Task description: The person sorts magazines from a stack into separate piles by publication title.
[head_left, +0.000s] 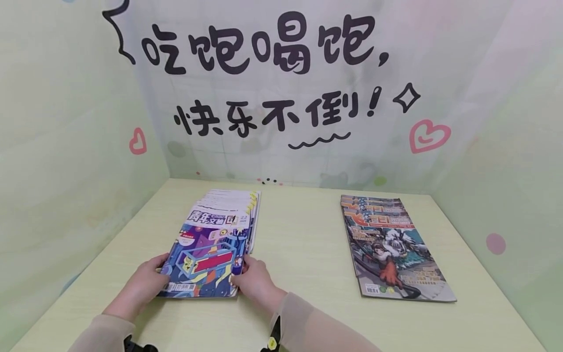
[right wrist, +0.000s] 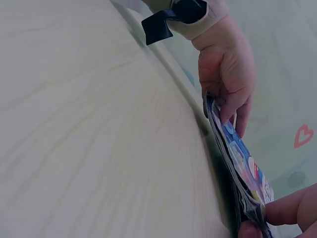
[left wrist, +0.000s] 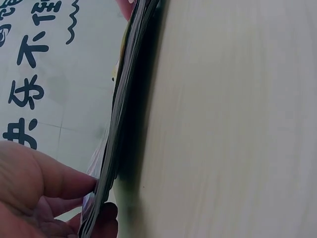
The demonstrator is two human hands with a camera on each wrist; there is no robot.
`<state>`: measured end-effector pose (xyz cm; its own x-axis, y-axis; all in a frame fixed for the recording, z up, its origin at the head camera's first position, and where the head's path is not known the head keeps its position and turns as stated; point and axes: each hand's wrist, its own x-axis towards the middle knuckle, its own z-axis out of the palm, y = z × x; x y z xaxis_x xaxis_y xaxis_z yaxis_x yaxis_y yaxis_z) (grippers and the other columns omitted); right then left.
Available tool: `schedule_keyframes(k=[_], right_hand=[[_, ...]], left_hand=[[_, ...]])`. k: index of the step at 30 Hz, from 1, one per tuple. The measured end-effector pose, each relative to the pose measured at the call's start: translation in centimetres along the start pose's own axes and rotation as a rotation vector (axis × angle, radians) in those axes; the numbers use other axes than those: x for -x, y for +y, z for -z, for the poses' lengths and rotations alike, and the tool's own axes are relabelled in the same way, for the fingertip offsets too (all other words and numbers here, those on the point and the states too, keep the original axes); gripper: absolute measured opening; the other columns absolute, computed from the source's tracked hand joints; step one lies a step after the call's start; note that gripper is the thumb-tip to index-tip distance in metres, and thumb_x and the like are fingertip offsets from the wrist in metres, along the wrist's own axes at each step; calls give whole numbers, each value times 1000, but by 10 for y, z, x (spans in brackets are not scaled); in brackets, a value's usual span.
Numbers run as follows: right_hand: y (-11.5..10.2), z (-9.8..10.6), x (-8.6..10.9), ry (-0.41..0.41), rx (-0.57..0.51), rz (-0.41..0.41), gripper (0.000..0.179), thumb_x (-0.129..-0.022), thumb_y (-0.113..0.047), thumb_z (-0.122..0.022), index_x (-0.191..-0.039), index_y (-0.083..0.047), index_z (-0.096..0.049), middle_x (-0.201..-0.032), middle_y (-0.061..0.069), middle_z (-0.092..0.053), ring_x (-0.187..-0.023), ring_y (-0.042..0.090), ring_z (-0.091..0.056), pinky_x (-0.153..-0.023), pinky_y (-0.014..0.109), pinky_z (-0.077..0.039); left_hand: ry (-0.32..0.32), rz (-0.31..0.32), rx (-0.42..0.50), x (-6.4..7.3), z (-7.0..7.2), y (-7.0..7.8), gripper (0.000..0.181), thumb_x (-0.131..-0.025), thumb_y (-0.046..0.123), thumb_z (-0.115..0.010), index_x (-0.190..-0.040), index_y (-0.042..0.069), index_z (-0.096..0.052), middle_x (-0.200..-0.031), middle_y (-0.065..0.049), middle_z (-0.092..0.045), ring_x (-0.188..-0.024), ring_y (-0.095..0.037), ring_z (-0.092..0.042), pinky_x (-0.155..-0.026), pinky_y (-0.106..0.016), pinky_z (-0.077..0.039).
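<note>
A fanned stack of magazines (head_left: 211, 259) lies on the left of the table, its top cover purple and blue with a white title band. My left hand (head_left: 147, 278) grips the near left edge of the top magazine. In the left wrist view that hand (left wrist: 29, 198) has its thumb above and fingertips under the magazine's edge. On the opposite side, my right hand (head_left: 255, 281) pinches the right edge; the right wrist view shows its thumb and a finger (right wrist: 287, 207) on either face. The near edge of the magazine is raised over the tabletop, with a dark shadow beneath.
A second overlapping stack of magazines (head_left: 391, 254), with a fantasy figure on its cover, lies on the right of the pale wooden table (head_left: 299, 254). Printed fabric walls (head_left: 281, 161) stand at the back and both sides.
</note>
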<state>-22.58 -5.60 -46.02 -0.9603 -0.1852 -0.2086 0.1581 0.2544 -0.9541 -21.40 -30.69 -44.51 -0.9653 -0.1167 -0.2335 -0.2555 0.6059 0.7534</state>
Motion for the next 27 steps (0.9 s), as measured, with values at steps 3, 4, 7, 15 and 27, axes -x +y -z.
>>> schedule_keyframes(k=[3, 4, 7, 15, 27], right_hand=[[-1, -1, 3, -19, -47, -6, 63, -82, 0, -69, -139, 6, -43, -114, 12, -56, -92, 17, -59, -82, 33, -55], [-1, 0, 4, -27, -80, -10, 62, -82, 0, -68, -139, 6, -43, -110, 10, -58, -91, 17, -60, -81, 33, -55], [-2, 1, 7, -38, -163, -23, 58, -83, 2, -66, -137, 6, -45, -102, 7, -61, -88, 16, -60, -78, 31, -56], [-5, 12, 11, -79, -163, -40, 58, -86, -6, -67, -138, 2, -45, -101, 6, -57, -83, 18, -56, -65, 30, -51], [6, 72, 4, -359, -80, 59, 45, -92, -15, -62, -132, 1, -54, -115, 11, -64, -96, 23, -61, -83, 37, -53]], left_hand=[[-17, -5, 27, 0, 1, -2, 74, -86, -2, -46, -148, -12, -7, -145, -39, -19, -121, -46, -37, -98, -56, -39], [-21, -6, 35, 0, 1, -2, 75, -86, -2, -46, -148, -12, -6, -145, -39, -19, -121, -46, -37, -98, -56, -39], [-31, 0, 58, 0, 2, -3, 75, -88, 0, -46, -148, -11, -4, -145, -39, -18, -121, -46, -37, -98, -55, -39], [-36, 22, 67, 0, 2, 2, 74, -99, 24, -47, -148, -11, -5, -146, -37, -19, -122, -43, -38, -101, -56, -37], [60, -8, -81, 8, -12, 39, 78, -98, 39, -50, -153, 1, -10, -149, -35, -10, -130, -54, -15, -101, -70, -28]])
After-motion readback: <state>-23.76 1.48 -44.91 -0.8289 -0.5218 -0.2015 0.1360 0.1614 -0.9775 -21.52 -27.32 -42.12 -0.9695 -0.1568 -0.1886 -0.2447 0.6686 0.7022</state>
